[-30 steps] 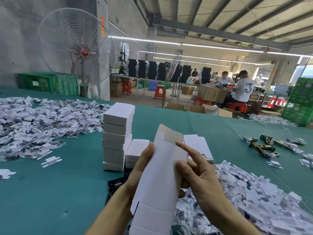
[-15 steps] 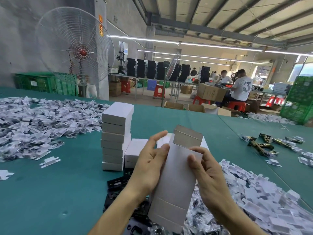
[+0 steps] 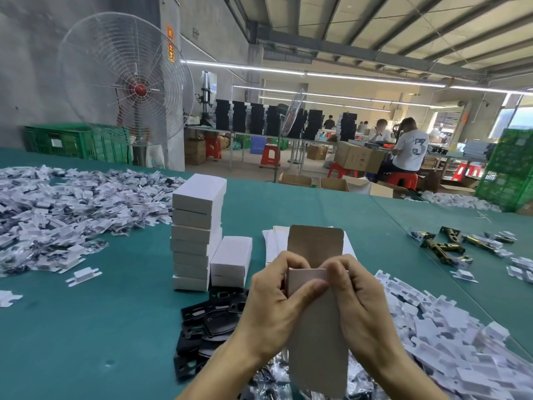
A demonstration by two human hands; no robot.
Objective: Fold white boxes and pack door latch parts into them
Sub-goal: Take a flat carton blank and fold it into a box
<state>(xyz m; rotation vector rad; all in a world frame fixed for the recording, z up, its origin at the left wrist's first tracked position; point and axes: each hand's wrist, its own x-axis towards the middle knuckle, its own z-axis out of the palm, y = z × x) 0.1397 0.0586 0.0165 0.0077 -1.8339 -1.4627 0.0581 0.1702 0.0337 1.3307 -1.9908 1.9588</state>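
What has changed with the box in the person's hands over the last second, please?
The white box, a flat sleeve before, is squared up. The left hand and right hand slid to its top end and now pinch the small flaps inward below the raised top flap. The stack of boxes and black plates stayed put.

The left hand (image 3: 271, 307) and right hand (image 3: 360, 301) meet over the bench (image 3: 86, 327), with the box (image 3: 317, 347) gripped between them. Beyond and left of the left hand stands a stack of folded boxes (image 3: 196, 232), with a shorter pile of boxes (image 3: 230, 264) just beside it on the hand's side. Flat plates (image 3: 207, 321) lie left of the left wrist. Unfolded blanks (image 3: 274, 241) lie beyond both hands. A heap of loose parts (image 3: 447, 336) spreads right of the right hand, and latch parts (image 3: 444, 246) lie farther right and beyond.
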